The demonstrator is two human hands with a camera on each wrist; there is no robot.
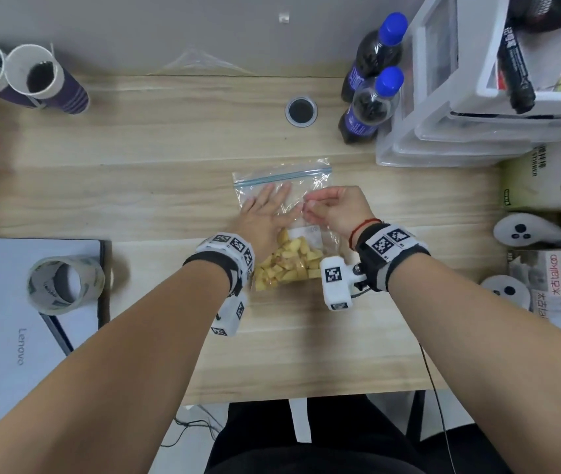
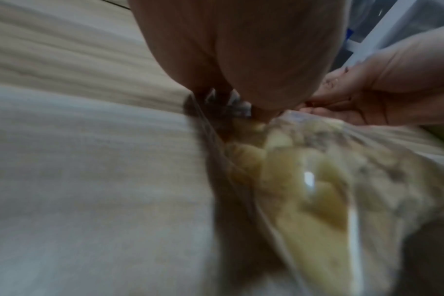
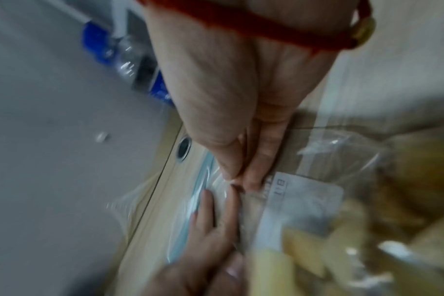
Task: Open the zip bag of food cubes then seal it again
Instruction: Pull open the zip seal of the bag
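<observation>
Both forearms are reaching over the wooden desk (image 1: 169,138) to the zip bag (image 1: 285,206), which is lying flat near the round cable hole (image 1: 301,111). Left hand (image 1: 265,213) is pressing the bag with straight, spread fingers. Right hand (image 1: 338,206) is pinching the clear film beside it. Food cubes (image 1: 289,263) are sitting at the bag's end farthest from the hole.
</observation>
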